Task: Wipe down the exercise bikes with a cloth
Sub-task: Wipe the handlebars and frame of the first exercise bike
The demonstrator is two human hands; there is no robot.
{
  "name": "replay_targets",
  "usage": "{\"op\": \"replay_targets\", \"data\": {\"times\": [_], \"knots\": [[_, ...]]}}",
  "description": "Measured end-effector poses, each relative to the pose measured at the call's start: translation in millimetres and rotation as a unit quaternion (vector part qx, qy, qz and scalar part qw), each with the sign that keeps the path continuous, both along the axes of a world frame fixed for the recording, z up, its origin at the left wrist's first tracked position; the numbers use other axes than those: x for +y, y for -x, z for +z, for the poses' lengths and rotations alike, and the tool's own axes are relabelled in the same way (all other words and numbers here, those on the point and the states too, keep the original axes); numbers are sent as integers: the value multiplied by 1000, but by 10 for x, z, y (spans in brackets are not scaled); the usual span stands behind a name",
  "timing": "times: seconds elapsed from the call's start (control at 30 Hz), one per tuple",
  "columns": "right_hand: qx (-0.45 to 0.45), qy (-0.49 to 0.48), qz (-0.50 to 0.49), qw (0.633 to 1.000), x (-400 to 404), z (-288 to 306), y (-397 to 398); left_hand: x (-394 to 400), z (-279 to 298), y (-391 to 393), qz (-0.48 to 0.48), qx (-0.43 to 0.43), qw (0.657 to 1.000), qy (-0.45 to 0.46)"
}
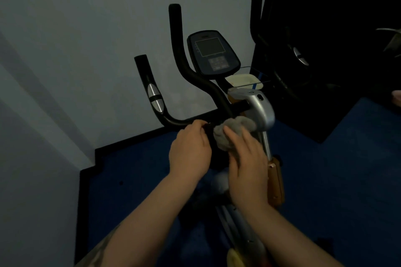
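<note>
An exercise bike stands in front of me in dim light, with black handlebars (184, 121), a dark console (213, 52) and a silver stem housing (261, 108). A crumpled grey cloth (230, 131) lies against the handlebar bar next to the silver housing. My right hand (247, 162) holds the cloth, with the thumb laid over it. My left hand (191, 149) grips the horizontal handlebar bar just left of the cloth, its fingers curled over the bar. The bike's lower frame is mostly hidden by my arms.
A pale wall rises to the left and behind the bike. Blue floor (347, 169) with a black skirting edge (86, 180) surrounds it. A second dark machine (299, 56) stands close on the right. A whitish container (244, 80) sits under the console.
</note>
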State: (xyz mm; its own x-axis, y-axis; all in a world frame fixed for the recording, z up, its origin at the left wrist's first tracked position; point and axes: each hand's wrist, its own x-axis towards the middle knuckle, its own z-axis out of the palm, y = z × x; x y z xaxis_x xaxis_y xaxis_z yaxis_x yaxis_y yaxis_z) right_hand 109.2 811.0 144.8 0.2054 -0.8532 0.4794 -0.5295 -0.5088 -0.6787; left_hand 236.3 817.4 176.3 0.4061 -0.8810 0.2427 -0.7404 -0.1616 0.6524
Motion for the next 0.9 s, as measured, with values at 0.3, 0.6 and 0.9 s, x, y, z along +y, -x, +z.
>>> {"op": "replay_targets", "data": {"times": [0.3,0.6,0.9], "knots": [[83,12,53,995,-65,93,-92,-16,-61,-13,-35,419,906,50],[142,61,72,985,-159,227,-198,-165,109,-292,-12,198,974,114],[-14,-78,86,993,159,215,-146,-550,141,-871,-60,-320,944,-59]]}}
